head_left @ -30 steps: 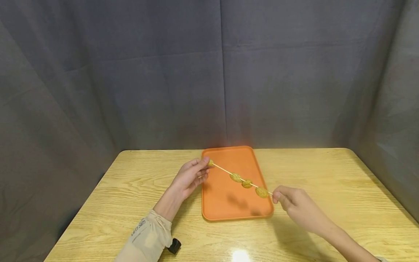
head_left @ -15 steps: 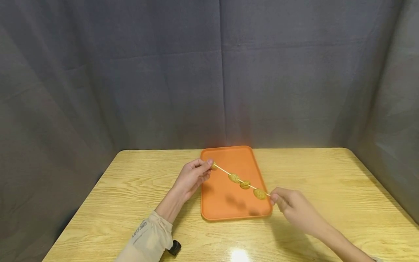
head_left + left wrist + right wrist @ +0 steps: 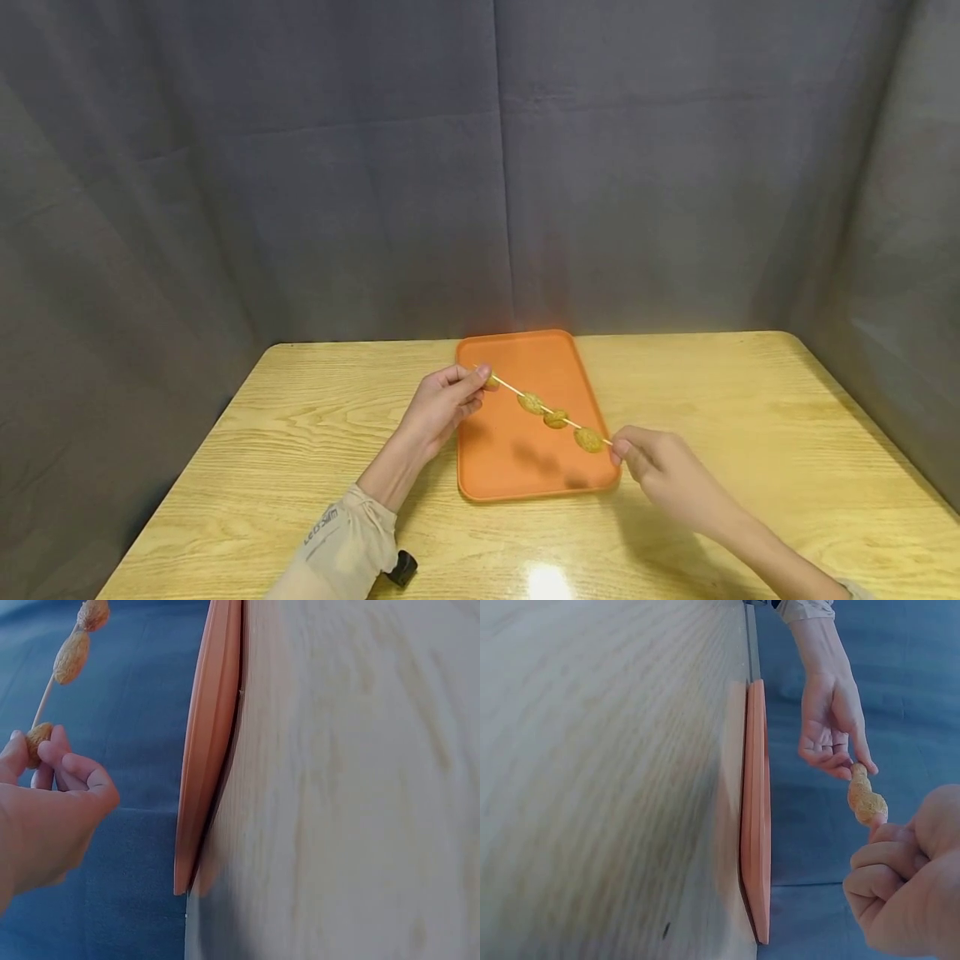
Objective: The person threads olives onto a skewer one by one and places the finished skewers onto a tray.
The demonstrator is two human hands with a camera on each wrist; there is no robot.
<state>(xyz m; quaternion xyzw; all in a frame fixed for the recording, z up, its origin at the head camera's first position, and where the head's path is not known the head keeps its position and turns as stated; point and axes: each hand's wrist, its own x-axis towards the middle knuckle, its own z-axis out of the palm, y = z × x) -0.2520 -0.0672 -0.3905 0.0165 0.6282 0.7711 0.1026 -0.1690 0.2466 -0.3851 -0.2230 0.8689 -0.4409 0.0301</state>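
A thin pale skewer (image 3: pixel 507 387) slants above the orange tray (image 3: pixel 502 471), threaded with several golden-brown, rough oval food pieces (image 3: pixel 588 440). My left hand (image 3: pixel 438 410) pinches the end piece (image 3: pixel 34 747) between thumb and fingers, and a bit of skewer tip pokes out past it. At the lower right end, my right hand (image 3: pixel 671 477) pinches the skewer just beyond the last piece, its other fingers curled in the right wrist view. Bare skewer separates the left-hand piece from the others, which sit closer together. Both hands are raised over the table.
The tray lies on a light wood table (image 3: pixel 300 417) near its far edge. A small black object (image 3: pixel 402 568) shows beside the left sleeve (image 3: pixel 337 542). Dark grey curtains (image 3: pixel 375 208) rise behind and at both sides.
The left-hand piece has slid along the skewer toward the other pieces, narrowing the gap, and the skewer tip now shows behind it. My right hand has shifted slightly left with the skewer.
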